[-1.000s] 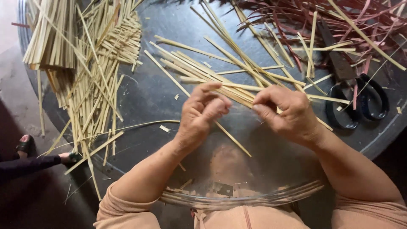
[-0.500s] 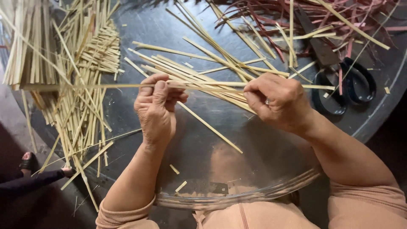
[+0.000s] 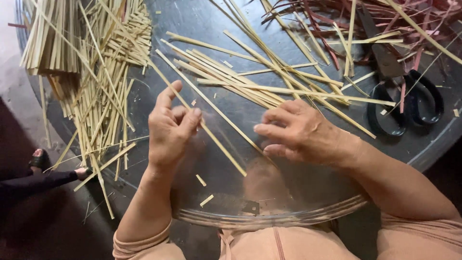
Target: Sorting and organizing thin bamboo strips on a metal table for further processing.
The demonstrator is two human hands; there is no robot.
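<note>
My left hand is raised over the round dark glass table, its thumb and fingertips pinched on a long pale bamboo strip that runs diagonally toward the table's near edge. My right hand hovers just to the right of that strip. Its fingers point left, slightly curled and apart, with nothing in them. Behind both hands a loose fan of pale strips lies flat on the table.
A thick pile of pale strips covers the table's left side and hangs over its edge. Reddish strips are heaped at the far right, with black-handled scissors beside them. Someone's sandalled foot shows at the left.
My hands have parted. The left hand drew back toward me with one strip pinched in it, and the right hand let go and opened.
</note>
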